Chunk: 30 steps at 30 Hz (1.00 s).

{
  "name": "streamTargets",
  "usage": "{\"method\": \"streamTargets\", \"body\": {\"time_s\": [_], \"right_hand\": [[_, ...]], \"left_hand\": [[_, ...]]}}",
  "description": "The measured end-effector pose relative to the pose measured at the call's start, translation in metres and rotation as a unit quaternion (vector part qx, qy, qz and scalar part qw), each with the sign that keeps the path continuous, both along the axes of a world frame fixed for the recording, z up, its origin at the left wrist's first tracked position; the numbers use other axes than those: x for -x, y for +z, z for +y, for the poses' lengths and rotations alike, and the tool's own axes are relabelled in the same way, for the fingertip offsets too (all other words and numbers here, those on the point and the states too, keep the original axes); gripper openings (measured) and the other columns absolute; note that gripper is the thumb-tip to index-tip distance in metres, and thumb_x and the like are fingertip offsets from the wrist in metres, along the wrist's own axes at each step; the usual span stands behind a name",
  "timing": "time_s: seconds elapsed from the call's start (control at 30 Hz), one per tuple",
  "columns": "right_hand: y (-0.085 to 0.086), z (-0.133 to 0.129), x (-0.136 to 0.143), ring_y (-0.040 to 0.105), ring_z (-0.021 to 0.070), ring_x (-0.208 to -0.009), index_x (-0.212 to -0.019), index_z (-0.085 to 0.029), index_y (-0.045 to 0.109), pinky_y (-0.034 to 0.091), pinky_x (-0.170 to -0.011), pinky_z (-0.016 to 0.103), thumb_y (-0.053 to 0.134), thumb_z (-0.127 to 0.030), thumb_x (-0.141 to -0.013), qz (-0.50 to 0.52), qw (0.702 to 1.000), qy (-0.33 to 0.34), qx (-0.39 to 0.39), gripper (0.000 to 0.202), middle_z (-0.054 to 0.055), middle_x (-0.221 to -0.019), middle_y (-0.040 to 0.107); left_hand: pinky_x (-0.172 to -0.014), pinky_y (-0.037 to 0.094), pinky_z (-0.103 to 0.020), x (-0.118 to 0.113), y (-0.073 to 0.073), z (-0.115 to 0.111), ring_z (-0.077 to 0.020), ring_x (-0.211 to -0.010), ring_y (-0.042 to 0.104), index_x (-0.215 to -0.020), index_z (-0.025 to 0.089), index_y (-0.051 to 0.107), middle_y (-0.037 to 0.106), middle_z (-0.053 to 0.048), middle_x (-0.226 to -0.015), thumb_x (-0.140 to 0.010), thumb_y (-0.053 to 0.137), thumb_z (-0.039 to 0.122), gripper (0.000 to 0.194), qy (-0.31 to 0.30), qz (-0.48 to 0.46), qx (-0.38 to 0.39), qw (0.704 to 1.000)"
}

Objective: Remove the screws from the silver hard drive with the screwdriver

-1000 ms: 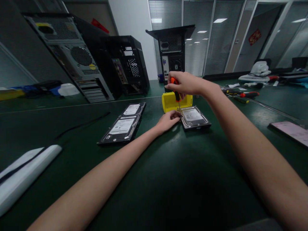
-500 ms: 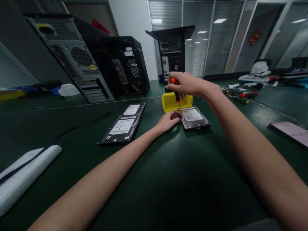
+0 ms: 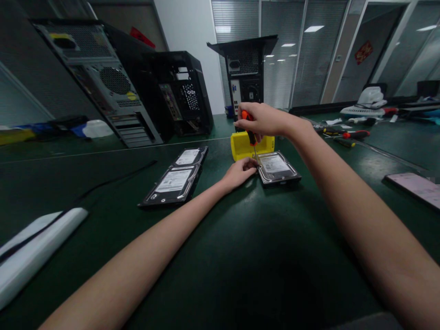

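My right hand [image 3: 256, 120] is closed around the red-and-black handle of a screwdriver [image 3: 252, 136]. Its thin shaft slants down to the left edge of a hard drive [image 3: 275, 165], which lies flat with its white label up. Beside that same edge rests my left hand [image 3: 240, 173], fingers bent and closed near the screwdriver's tip; whatever they pinch there is too small to make out. Just behind the drive stands a yellow open case [image 3: 240, 145], partly hidden by my right hand and the screwdriver.
Two more hard drives [image 3: 173, 181] lie end to end left of my hands. Computer towers [image 3: 117, 82] stand at the back left, another tower [image 3: 244, 68] behind my right hand. Hand tools [image 3: 355, 134] and a phone [image 3: 414, 187] are at right; a white object [image 3: 41, 247] lies at left.
The screwdriver's handle leans slightly further left, with my right hand moving along. My left hand and the hard drive look the same.
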State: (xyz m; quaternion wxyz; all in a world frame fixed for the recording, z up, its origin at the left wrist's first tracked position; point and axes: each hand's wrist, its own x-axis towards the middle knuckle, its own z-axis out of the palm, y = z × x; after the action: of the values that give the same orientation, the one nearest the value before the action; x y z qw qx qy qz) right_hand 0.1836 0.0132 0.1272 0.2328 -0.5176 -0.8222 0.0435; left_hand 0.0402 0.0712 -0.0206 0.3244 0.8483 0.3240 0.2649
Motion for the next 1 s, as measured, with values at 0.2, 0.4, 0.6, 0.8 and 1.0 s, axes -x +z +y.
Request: {"method": "streamTargets", "body": {"time_s": [0.2, 0.4, 0.6, 0.8, 1.0], "right_hand": [[0.0002, 0.0002, 0.0, 0.057, 0.0101, -0.053, -0.103, -0.014, 0.048, 0.046, -0.05, 0.023, 0.046, -0.036, -0.089, 0.009, 1.0, -0.001, 0.006, 0.026, 0.007, -0.084, 0.06], [0.0005, -0.0008, 0.0003, 0.056, 0.0091, -0.052, -0.101, -0.014, 0.048, 0.045, -0.048, 0.022, 0.046, -0.035, -0.089, 0.014, 1.0, 0.004, 0.009, 0.024, 0.006, -0.08, 0.06], [-0.0011, 0.0013, -0.0011, 0.057, 0.009, -0.052, -0.1, -0.013, 0.048, 0.047, -0.048, 0.022, 0.046, -0.034, -0.089, 0.023, 1.0, 0.009, 0.001, 0.024, 0.007, -0.085, 0.06], [-0.001, 0.0018, 0.0009, 0.056, 0.0089, -0.048, -0.098, -0.012, 0.048, 0.046, -0.043, 0.021, 0.045, -0.026, -0.088, 0.043, 0.999, 0.026, 0.012, 0.017, 0.006, -0.079, 0.059], [-0.0009, 0.004, 0.0015, 0.049, 0.0052, -0.043, -0.089, -0.014, 0.046, 0.041, -0.039, 0.018, 0.05, -0.028, -0.087, 0.071, 0.996, 0.05, 0.039, 0.014, 0.004, -0.069, 0.057]], "left_hand": [[-0.082, 0.048, -0.032, 0.0003, -0.0009, 0.0014, -0.0178, -0.086, 0.061, -0.101, 0.013, 0.062, 0.067, -0.008, -0.098, -0.08, 0.054, 0.025, 0.026, -0.002, -0.003, -0.004, 1.0], [-0.081, 0.048, -0.032, -0.0001, -0.0013, 0.0012, -0.0176, -0.086, 0.061, -0.101, 0.013, 0.062, 0.067, -0.008, -0.098, -0.079, 0.054, 0.025, 0.026, -0.002, -0.005, -0.003, 1.0], [-0.08, 0.048, -0.033, -0.0003, -0.0006, -0.0001, -0.0186, -0.086, 0.061, -0.102, 0.012, 0.062, 0.067, -0.008, -0.098, -0.08, 0.054, 0.026, 0.027, 0.003, 0.001, -0.008, 1.0], [-0.083, 0.047, -0.033, -0.0001, -0.0007, 0.0008, -0.0185, -0.088, 0.061, -0.103, 0.013, 0.062, 0.067, -0.008, -0.1, -0.08, 0.054, 0.026, 0.028, -0.003, 0.003, -0.01, 1.0], [-0.083, 0.047, -0.033, 0.0001, -0.0002, 0.0009, -0.0185, -0.088, 0.061, -0.102, 0.013, 0.062, 0.067, -0.008, -0.099, -0.08, 0.054, 0.026, 0.027, 0.0, 0.005, -0.005, 1.0]]}}
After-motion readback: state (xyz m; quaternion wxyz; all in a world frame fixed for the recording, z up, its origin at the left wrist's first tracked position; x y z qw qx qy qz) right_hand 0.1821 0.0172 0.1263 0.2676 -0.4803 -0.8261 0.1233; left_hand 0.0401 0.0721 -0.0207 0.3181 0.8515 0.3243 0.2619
